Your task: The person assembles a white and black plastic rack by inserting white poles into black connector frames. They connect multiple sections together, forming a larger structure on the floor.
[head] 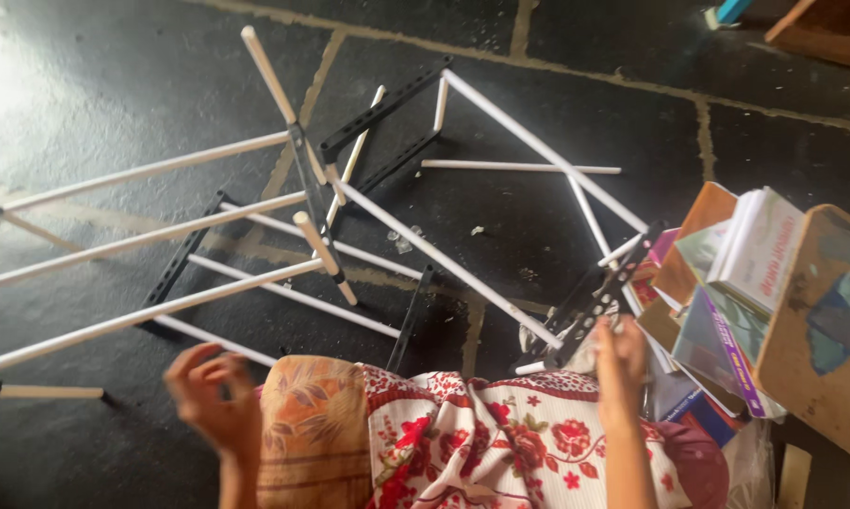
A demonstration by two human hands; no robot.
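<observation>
A half-built rack of white rods [448, 264] and black perforated bars [379, 108] sprawls across the dark stone floor [85, 85]. Roughly a dozen white rods can be counted, some slotted into bars, some lying loose; an exact number is hard to give where they cross. About six black bars show: one at the far left edge, one under the left rods, two near the top middle, one short piece by the knee, and one at the right.

The right hand [621, 363] is raised upright with the forearm coming up from the lower edge, fingers closed around the lower end of the black bar at the right [602, 300], where a long white rod runs into it.

The left hand [208, 396] hovers low at the left, blurred, fingers curled loosely inward and holding nothing that can be seen; it is near the ends of the left-hand rods but apart from them.

Between the hands lies the person's lap in floral red-and-white cloth [481, 443] with an orange patterned piece [313, 424] beside it.

At the right a leaning stack of books [741, 273], about six or more, rests against a wooden board [825, 320]
</observation>
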